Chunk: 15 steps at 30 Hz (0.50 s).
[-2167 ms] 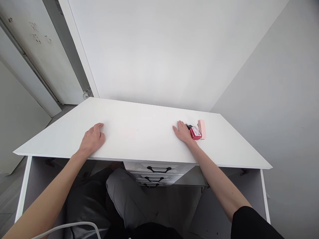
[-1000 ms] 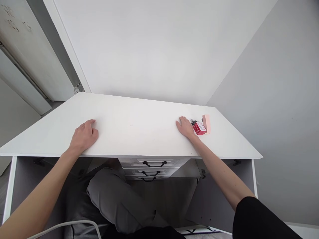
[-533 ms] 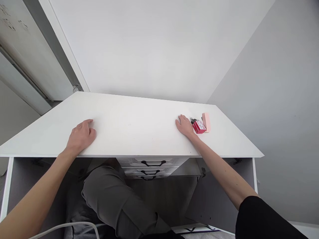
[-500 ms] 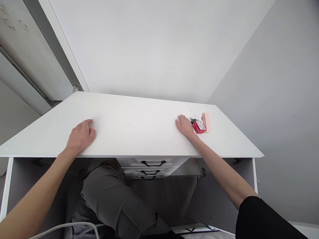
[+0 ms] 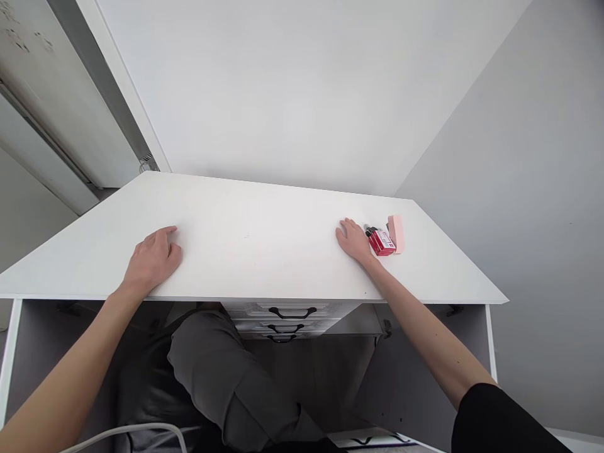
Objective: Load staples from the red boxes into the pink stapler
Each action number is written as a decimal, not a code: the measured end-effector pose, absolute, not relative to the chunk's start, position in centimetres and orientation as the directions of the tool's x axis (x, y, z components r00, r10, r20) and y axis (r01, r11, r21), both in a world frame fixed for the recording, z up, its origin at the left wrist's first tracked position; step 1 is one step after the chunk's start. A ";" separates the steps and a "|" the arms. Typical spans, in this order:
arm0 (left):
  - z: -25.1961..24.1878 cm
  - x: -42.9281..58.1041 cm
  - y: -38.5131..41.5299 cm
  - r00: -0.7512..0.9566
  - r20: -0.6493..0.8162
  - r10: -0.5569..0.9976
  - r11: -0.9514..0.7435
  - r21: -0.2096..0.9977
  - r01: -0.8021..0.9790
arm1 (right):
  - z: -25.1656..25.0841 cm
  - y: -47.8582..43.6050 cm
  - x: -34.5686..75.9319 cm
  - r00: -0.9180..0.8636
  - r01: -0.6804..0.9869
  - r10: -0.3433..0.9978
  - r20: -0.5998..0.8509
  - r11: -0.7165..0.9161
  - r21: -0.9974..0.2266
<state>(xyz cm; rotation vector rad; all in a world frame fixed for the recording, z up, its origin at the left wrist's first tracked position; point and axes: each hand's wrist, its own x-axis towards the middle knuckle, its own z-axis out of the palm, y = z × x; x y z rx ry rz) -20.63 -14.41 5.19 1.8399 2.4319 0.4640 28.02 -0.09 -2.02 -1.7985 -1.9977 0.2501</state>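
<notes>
My left hand [image 5: 153, 259] rests palm down on the left part of the white desk top [image 5: 264, 251]. It holds nothing; its index finger is stretched out and the thumb is apart. On the right part, my right hand [image 5: 353, 240] lies palm down with fingers spread and nothing in it. Just right of that hand are small red-and-white boxes [image 5: 382, 243], close to or touching its edge. Behind them lie small black items [image 5: 370, 230], too small to make out. A pale pink object [image 5: 397, 234] stands against the boxes' right side.
Drawers with black handles [image 5: 292, 313] sit below the front edge. Open cabinet doors [image 5: 425, 377] flank the space underneath, where my leg in grey trousers [image 5: 212, 371] is. A white cable [image 5: 136, 428] crosses the lower left. A white wall [image 5: 283, 94] rises behind the desk.
Both hands keep their places on the desk top. The view has shifted slightly, and my grey-trousered leg sits a little further right.
</notes>
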 end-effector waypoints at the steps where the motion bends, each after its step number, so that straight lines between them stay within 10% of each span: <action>1: 5.1 -20.6 -14.4 -0.290 0.134 0.948 0.246 0.272 0.930 | -2.0 -0.1 28.0 -0.066 0.898 0.978 0.199 0.145 -0.415; 15: 3.2 -20.7 -11.5 -0.154 0.164 0.974 0.127 0.165 0.978 | -1.4 1.3 24.7 -0.331 0.908 0.941 0.073 0.339 -0.247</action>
